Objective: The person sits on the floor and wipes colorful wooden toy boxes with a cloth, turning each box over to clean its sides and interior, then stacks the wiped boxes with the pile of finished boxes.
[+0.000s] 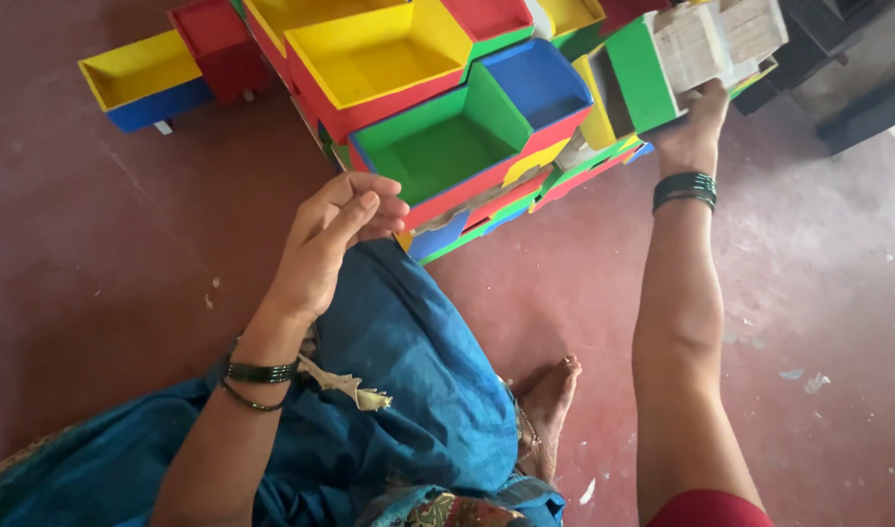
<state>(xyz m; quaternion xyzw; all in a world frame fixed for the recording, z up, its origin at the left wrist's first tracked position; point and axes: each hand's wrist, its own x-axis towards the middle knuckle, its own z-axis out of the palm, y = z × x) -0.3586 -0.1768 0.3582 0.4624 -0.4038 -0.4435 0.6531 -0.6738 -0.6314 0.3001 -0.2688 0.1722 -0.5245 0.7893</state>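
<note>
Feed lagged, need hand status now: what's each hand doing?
Left hand: loosely curled, holding nothing, beside the green box.
Right hand: gripping a green-sided box from below.

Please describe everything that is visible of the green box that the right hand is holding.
The green box is a small open tray that looks like painted wood. One broad side is bright green; its unpainted underside, pale and made of plank-like strips, faces the camera. It is tilted on its side, lifted at the right end of the pile of coloured boxes, and seems to touch a yellow one. The right hand grips it from below; the fingers are mostly hidden behind it. Its top edge leaves the picture.
</note>
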